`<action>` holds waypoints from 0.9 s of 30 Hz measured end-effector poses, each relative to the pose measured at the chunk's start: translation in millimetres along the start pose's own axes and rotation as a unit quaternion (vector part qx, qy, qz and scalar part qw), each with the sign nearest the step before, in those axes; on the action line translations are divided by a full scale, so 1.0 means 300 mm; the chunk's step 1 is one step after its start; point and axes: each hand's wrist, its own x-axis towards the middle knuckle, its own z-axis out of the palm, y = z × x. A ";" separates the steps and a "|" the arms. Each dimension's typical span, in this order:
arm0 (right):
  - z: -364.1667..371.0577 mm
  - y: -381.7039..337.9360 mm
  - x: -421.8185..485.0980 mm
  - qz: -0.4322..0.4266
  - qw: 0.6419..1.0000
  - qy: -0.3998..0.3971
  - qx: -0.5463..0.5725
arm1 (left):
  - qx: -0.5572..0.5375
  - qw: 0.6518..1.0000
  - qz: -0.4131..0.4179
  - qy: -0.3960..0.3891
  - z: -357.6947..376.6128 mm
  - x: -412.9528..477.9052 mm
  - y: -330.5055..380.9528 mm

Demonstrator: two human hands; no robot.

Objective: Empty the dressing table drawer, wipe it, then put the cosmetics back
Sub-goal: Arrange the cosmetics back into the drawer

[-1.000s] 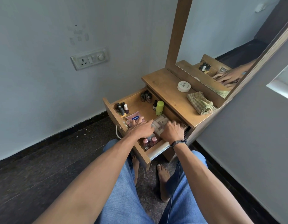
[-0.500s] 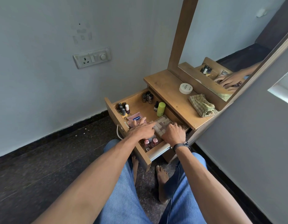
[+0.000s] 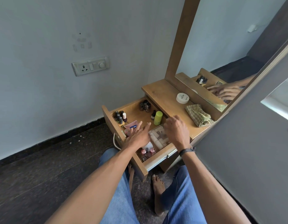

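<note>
since both hands have lifted off the clear compartment box (image 3: 159,136), nothing is gripped and emptying looks barely begun; left hand (image 3: 138,136) hovers with fingers spread, right hand (image 3: 176,130) loosely curled, holding nothing; open drawer (image 3: 156,161) holds the box, nail polish bottles (image 3: 119,117), pink tube (image 3: 132,125), green bottle (image 3: 158,118); checked cloth (image 3: 198,115) lies on the table (image 3: 164,94).

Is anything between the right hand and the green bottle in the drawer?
Nothing visible. The right hand hovers just right of the green bottle; a small dark bottle stands on its other side.
</note>
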 end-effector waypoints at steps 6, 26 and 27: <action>-0.131 0.048 0.325 0.033 0.996 0.013 -0.079 | -0.063 0.978 0.025 0.199 0.053 0.052 -0.059; -0.062 0.039 0.468 0.036 0.999 0.009 0.013 | -0.124 0.938 -0.005 0.323 0.048 0.078 -0.075; -0.052 0.008 0.456 0.008 1.000 0.009 0.021 | -0.122 0.941 -0.008 0.317 0.047 0.078 -0.075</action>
